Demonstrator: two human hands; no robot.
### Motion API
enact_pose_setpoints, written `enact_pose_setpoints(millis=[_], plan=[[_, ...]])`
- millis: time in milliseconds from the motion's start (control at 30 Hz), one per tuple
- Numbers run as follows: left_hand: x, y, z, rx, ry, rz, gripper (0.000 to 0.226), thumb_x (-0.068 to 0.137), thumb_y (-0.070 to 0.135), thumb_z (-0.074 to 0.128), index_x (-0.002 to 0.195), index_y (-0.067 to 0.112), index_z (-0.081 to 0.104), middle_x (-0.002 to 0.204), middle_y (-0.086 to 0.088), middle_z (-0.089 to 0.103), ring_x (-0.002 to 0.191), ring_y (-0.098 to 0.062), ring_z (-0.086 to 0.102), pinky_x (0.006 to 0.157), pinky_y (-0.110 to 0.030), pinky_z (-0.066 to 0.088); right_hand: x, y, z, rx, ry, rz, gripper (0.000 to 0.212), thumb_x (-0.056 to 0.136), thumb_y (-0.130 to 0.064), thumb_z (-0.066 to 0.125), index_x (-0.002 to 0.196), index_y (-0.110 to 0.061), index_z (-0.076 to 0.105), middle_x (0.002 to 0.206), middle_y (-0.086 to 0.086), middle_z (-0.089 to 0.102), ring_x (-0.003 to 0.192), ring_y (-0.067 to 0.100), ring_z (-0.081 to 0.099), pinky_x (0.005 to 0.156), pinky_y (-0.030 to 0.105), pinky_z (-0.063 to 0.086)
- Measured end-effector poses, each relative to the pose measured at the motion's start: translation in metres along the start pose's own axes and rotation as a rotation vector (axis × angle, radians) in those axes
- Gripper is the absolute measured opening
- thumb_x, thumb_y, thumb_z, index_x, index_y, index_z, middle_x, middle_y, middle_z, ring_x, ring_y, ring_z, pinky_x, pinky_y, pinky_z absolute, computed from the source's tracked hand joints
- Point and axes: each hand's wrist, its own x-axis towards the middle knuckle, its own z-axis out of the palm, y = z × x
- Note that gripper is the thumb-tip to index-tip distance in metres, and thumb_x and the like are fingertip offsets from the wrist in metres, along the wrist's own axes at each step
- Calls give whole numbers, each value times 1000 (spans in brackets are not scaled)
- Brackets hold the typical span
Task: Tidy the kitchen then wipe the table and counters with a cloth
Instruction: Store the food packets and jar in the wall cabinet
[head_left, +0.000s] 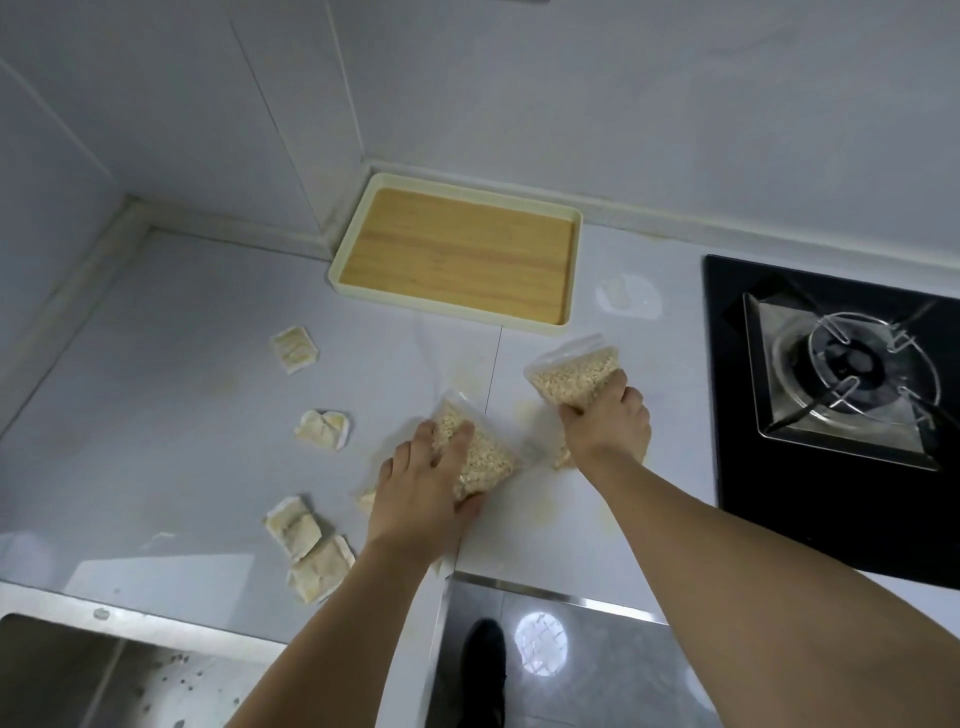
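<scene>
Two clear bags of pale grain are in hand at once, so the tidying step is under way and no cloth is in sight yet. Nearest the viewer, past the sink (62, 670) at the lower left, the left hand (423, 486) curls its fingers and thumb round the left bag (480, 457), which seems to rest on the counter (156, 415). Slightly farther on, the right hand (605, 428) grips the right bag (574, 376) by its lower end, mouth tilted up; whether it touches the counter cannot be told. Small cream packets lie scattered to the left: a pair (306, 551) close in, one (323, 428) in the middle, one (294, 349) beyond. Farther back the wood-bottomed tray (563, 270) sits in the wall corner, nothing in it, probably the place for the bags. Next, I judge, both bags need lifting forward over the tray's raised rim and setting down flat. Open counter lies between hands and tray; the black stove (779, 467) bounds the right, and the counter's front edge runs close beneath the left wrist.
</scene>
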Motion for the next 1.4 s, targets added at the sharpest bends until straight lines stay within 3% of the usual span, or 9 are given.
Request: enact_pose_setpoints(millis=[133,300,567,900,1133,1300,1400], plan=[[3,-6,-4,-34,35,45,65,95,48,46,152,30,21,152,-13,28,134,-31,30,109,-41,28,3,1,-6,42,22,-31,58,93,-33,57,139,-5,34,132,16,45,122,34,43,102,42,35],[-6,-2,-18,-233,99,-20,60,96,38,50,151,28,27,151,-8,29,134,-26,30,108,-36,31,-8,-7,-25,280,30,-21,39,93,-24,57,125,-5,47,122,15,51,113,35,49,95,48,43],[-31,16,-83,-540,443,-118,54,95,30,55,147,26,38,146,-7,35,129,-27,42,103,-38,40,-54,-56,-82,456,111,-248,28,92,-23,58,116,-10,51,111,8,53,104,30,54,87,43,48],[-79,25,-244,-705,903,-84,56,95,29,56,147,22,37,143,-10,36,127,-27,42,106,-30,33,-128,-137,-211,757,294,-531,30,91,-27,60,117,-14,55,113,6,55,106,27,55,93,42,47],[-115,39,-364,-714,1160,49,53,97,34,51,146,27,34,145,-10,31,130,-30,40,108,-45,37,-180,-188,-310,878,439,-795,38,91,-32,59,124,-13,52,112,5,52,105,25,54,94,42,46],[-147,64,-443,-835,1384,181,53,95,25,57,145,19,40,140,-12,37,125,-27,42,103,-24,29,-218,-218,-382,1027,559,-988,46,89,-41,60,125,-15,51,105,-2,50,96,15,51,88,33,48],[-163,78,-482,-871,1470,249,52,96,26,56,145,20,40,140,-10,37,125,-23,43,102,-22,28,-237,-232,-420,1096,620,-1074,46,91,-41,59,128,-16,50,108,-4,48,103,14,51,89,27,45]])
